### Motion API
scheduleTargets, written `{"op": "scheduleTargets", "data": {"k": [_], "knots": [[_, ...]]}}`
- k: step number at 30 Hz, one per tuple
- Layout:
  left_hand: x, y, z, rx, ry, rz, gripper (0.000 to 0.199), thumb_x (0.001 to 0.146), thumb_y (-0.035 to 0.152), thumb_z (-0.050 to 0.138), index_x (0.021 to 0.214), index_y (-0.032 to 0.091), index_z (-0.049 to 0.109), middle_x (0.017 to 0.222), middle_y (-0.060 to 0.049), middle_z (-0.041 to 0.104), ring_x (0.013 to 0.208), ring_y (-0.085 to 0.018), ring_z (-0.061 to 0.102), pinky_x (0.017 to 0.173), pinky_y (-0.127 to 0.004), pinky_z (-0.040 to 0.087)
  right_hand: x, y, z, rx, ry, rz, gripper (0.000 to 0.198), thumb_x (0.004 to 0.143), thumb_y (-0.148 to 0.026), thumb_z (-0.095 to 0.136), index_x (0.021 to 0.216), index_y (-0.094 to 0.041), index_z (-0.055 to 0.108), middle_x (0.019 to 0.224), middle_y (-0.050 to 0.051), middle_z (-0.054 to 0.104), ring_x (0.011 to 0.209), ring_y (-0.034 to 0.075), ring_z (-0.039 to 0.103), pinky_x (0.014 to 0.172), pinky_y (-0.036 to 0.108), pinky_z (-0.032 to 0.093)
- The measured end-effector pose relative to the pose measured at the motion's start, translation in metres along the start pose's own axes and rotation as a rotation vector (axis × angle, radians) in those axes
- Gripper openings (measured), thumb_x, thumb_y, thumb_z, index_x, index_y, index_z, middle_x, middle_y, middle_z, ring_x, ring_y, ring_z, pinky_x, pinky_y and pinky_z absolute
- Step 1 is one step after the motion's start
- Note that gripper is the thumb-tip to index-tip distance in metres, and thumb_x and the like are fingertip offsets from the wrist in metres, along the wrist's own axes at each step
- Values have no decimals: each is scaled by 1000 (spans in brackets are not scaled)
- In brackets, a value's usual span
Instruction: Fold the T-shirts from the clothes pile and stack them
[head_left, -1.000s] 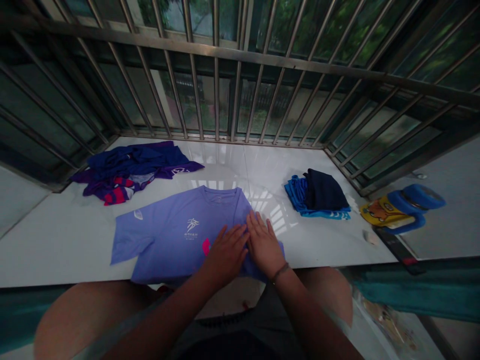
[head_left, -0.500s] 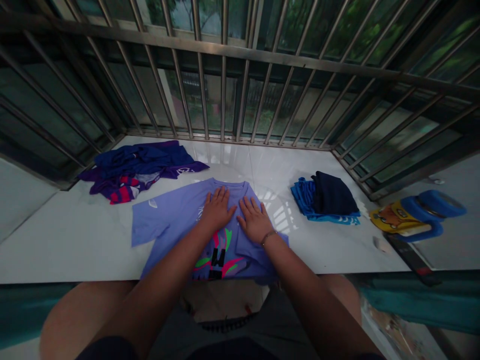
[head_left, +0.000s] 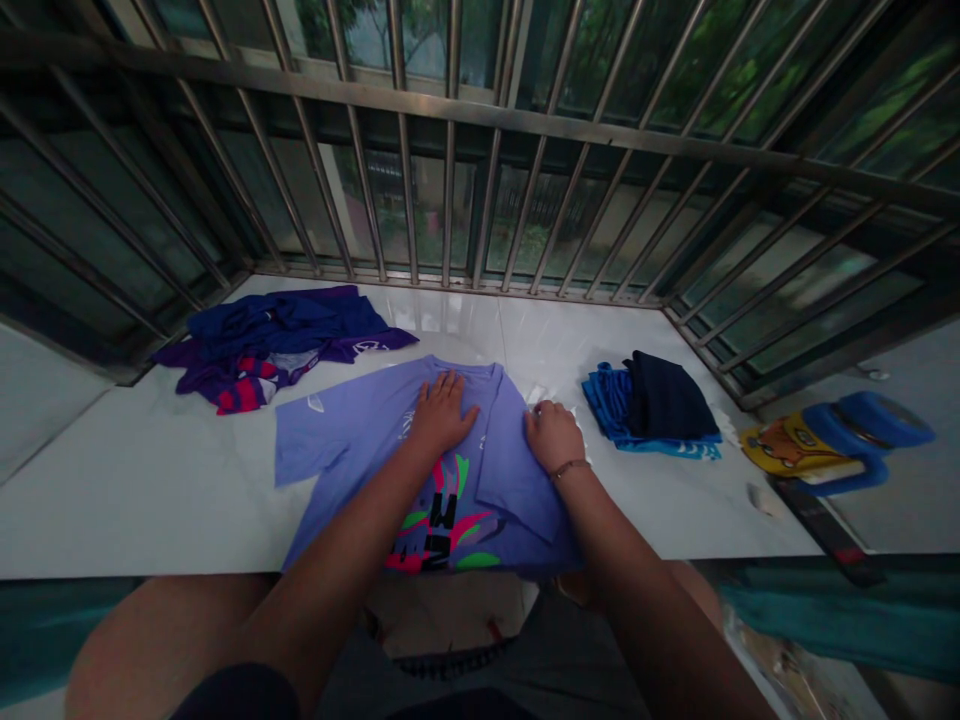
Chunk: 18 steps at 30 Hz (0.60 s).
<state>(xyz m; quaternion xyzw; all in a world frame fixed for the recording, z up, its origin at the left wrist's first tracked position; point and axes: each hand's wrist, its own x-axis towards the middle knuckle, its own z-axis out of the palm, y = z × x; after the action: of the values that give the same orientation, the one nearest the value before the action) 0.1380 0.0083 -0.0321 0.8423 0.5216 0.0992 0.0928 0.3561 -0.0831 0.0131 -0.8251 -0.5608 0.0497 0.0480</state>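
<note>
A lavender T-shirt (head_left: 375, 425) with a pink, green and black print lies on the white ledge, its lower part reaching the near edge. Its right sleeve is folded inward over the front; the left sleeve is spread out sideways. Flat on the chest, just below the collar, rests my left hand (head_left: 444, 412), fingers stretched out. My right hand (head_left: 555, 436) is at the shirt's right side, its fingers curled in at the folded edge. The fingertips are partly hidden, but they appear to grip the fabric.
Rumpled blue and purple clothes (head_left: 292, 325) lie at the back left. Folded blue and navy clothes (head_left: 667, 400) are stacked on the right. Beyond them are a yellow-and-blue bottle (head_left: 810, 440) and a dark phone-like object (head_left: 825, 530). Metal bars (head_left: 480, 115) enclose the ledge (head_left: 150, 500).
My right hand has moved right, from lying flat on the chest to the shirt's side edge, and its fingers have curled. My left hand stays nearly in place.
</note>
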Motion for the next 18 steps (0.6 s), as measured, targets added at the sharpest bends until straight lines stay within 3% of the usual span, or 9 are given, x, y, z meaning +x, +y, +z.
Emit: {"op": "scheduleTargets", "data": {"k": [4, 8, 10, 13, 18], "knots": [[-2, -1, -2, -40, 91, -20, 58, 113, 39, 46, 166, 15, 53, 175, -17, 50, 163, -32, 44, 138, -56, 30, -12, 14, -8, -10, -45, 47, 34, 117, -31, 45, 123, -12, 73, 121, 19, 78, 110, 27, 76, 89, 32, 51], [11, -6, -16, -13, 89, -28, 44, 115, 28, 41, 148, 15, 67, 147, -17, 72, 139, -30, 65, 123, -49, 48, -36, 44, -13, -8, -87, 84, 27, 115, -32, 55, 114, -13, 74, 113, 18, 81, 100, 25, 77, 82, 31, 48], [26, -12, -25, 2, 101, -49, 40, 114, 25, 41, 137, 14, 72, 136, -19, 74, 132, -34, 66, 114, -50, 52, -48, 57, -12, 21, -105, 80, 27, 112, -39, 63, 114, -15, 74, 109, 15, 81, 97, 25, 77, 80, 32, 48], [49, -24, -37, 48, 103, -108, 34, 111, 28, 49, 128, 11, 74, 135, -24, 70, 133, -40, 62, 107, -53, 53, -63, 68, -8, 59, -120, 47, 26, 110, -42, 67, 107, -18, 74, 103, 11, 81, 94, 25, 76, 80, 32, 47], [70, -37, -39, 101, 20, -77, 26, 109, 31, 60, 122, 14, 75, 132, -20, 70, 132, -38, 60, 106, -49, 51, -78, 67, 1, 124, -92, -69, 28, 112, -44, 63, 100, -20, 73, 101, 11, 80, 97, 25, 74, 88, 32, 49]]}}
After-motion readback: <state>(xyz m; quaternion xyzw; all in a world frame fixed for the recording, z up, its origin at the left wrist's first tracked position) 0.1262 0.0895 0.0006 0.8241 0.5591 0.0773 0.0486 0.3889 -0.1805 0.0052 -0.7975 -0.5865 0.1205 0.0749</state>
